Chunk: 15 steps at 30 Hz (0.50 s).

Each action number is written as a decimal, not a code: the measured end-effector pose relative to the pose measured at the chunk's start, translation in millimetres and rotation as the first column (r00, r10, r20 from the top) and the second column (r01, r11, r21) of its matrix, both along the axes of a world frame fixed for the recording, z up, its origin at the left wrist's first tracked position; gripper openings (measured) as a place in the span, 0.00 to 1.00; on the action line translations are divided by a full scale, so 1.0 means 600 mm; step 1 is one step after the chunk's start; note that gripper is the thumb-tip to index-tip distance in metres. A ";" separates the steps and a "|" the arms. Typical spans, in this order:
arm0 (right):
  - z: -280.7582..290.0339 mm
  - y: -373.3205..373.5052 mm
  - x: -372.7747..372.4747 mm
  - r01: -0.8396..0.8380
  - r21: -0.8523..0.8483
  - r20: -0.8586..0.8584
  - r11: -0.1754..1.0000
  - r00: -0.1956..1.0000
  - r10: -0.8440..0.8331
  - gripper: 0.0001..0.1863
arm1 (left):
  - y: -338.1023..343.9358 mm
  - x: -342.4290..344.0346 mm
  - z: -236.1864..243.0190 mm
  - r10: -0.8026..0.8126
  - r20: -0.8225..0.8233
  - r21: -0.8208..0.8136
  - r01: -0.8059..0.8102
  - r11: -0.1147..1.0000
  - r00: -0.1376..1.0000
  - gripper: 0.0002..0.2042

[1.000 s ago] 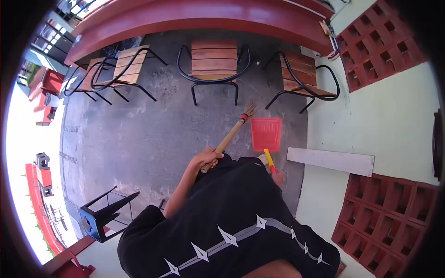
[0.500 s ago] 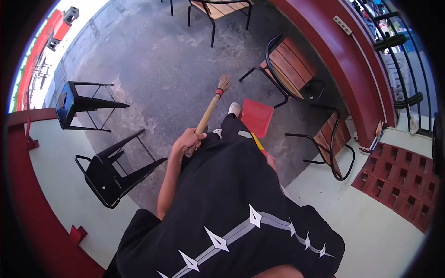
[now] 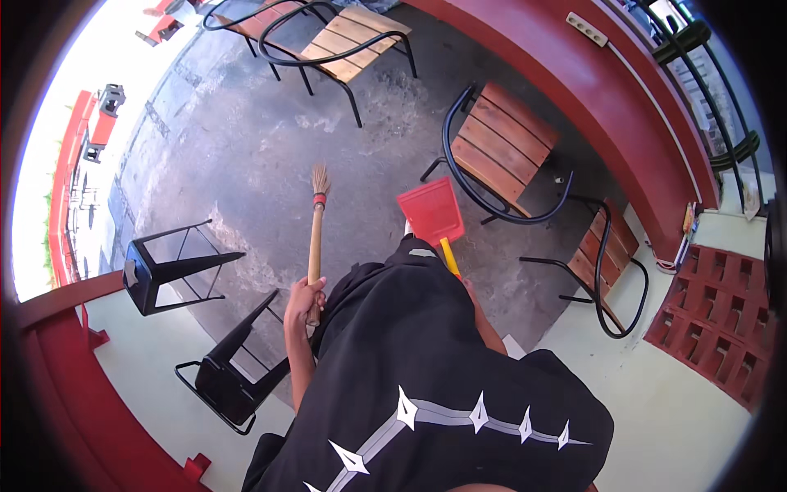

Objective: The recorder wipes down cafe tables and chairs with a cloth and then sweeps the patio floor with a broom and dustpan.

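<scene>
A grey concrete floor (image 3: 246, 148) is spreading across the middle and upper left of the frame, and a long red ledge (image 3: 590, 98) is curving down the upper right. The person's black shirt (image 3: 393, 328), with a band of pale spiked shapes, is filling the lower centre. Wood-slatted chairs with black tubular frames are standing about: a pale one (image 3: 357, 41) at upper centre, a redder one (image 3: 502, 148) right of centre and another (image 3: 605, 246) farther right. Two black metal stools are standing at lower left, one (image 3: 141, 277) above the other (image 3: 225, 394).

Left of centre, a short broom (image 3: 316, 242) is pointing its bristles toward the top of the frame (whether they are touching the floor, I cannot tell). Just right of centre, a red dustpan (image 3: 433, 211) is lying near the redder chair, its yellow handle (image 3: 449, 256) slanting down to the right.

The left hand (image 3: 305, 302) is clamping its fingers around the lower part of the broomstick. The right hand (image 3: 470, 289) is gripping the dustpan handle's lower end, the shirt partly hiding its fingers. A white socket strip (image 3: 587, 29) is running along the ledge.
</scene>
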State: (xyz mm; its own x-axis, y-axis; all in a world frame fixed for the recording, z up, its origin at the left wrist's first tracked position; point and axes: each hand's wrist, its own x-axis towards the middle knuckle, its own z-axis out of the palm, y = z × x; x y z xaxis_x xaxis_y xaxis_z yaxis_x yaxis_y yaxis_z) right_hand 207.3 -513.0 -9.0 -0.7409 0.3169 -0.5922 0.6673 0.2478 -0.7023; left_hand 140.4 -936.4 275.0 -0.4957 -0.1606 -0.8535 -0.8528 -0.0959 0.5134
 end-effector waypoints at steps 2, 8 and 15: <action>-0.039 -0.061 -0.037 0.054 -0.059 0.118 0.997 0.992 -0.047 0.20 | 0.023 -0.042 0.016 -0.087 0.016 -0.030 0.088 0.996 0.996 0.09; -0.100 -0.021 -0.058 0.069 -0.158 0.479 0.985 0.878 0.015 0.24 | 0.048 -0.110 0.012 -0.165 0.009 0.043 0.165 0.985 0.986 0.08; 0.007 -0.065 -0.153 -0.290 0.019 0.566 0.957 0.792 0.229 0.25 | -0.012 -0.223 0.008 -0.283 0.043 0.099 0.278 0.956 0.958 0.08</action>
